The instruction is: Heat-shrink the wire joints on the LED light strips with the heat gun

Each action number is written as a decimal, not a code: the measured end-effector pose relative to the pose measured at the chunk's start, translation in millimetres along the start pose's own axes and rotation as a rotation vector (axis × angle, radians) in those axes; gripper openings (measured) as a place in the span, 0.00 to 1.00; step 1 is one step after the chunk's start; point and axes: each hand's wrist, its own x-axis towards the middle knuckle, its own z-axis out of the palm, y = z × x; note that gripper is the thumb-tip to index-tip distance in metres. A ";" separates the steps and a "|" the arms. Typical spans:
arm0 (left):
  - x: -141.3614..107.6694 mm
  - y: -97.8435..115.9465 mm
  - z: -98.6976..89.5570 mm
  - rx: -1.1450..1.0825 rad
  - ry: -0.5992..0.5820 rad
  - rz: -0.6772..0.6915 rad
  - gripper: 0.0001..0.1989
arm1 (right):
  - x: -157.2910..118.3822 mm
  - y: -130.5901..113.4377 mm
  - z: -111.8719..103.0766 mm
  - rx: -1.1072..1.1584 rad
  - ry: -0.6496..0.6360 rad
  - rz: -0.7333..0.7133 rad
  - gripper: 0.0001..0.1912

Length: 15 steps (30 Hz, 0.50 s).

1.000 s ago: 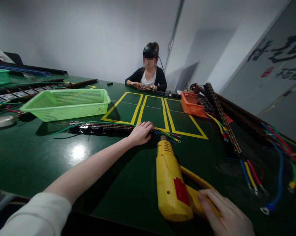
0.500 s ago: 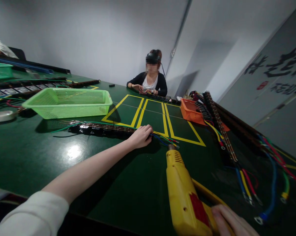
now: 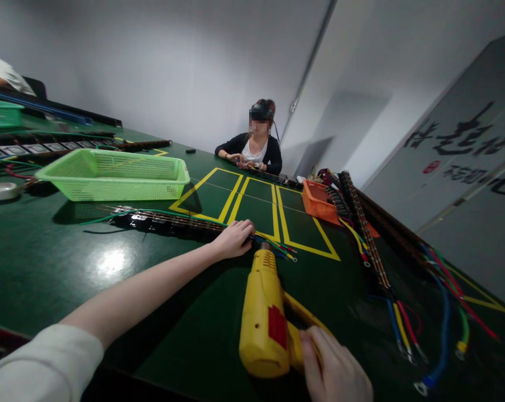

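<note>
My left hand (image 3: 234, 239) is closed on the right end of a dark wire harness (image 3: 168, 223), which lies across the green table. Beyond my fingers, thin blue, green, yellow and red wires (image 3: 280, 250) fan out, some tipped with ring terminals. My right hand (image 3: 336, 363) is wrapped round the handle of a yellow heat gun (image 3: 261, 312) with a red label. Its metal nozzle points away from me, close beside my left fingers and over the wires.
A light green basket (image 3: 122, 190) stands behind the harness. Yellow tape frames (image 3: 273, 212) mark the table (image 3: 185, 346). To the right are an orange basket (image 3: 319, 209) and cable bundles (image 3: 367, 240). A person (image 3: 255, 145) sits opposite, hands on parts.
The heat gun and my right hand have moved left and slightly up, bringing the nozzle closer to my left hand. My left hand keeps its hold on the harness.
</note>
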 end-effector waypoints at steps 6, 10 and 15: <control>0.5 -2.9 2.8 -0.025 0.012 -0.015 0.09 | 9.9 -16.2 8.6 0.097 -0.033 0.059 0.22; -0.4 -4.3 2.6 -0.038 0.011 -0.012 0.09 | 4.5 -15.6 8.4 0.188 -0.057 0.161 0.23; -1.5 -4.0 0.6 -0.034 0.010 0.006 0.08 | 2.4 -14.9 4.6 0.317 -0.074 0.280 0.26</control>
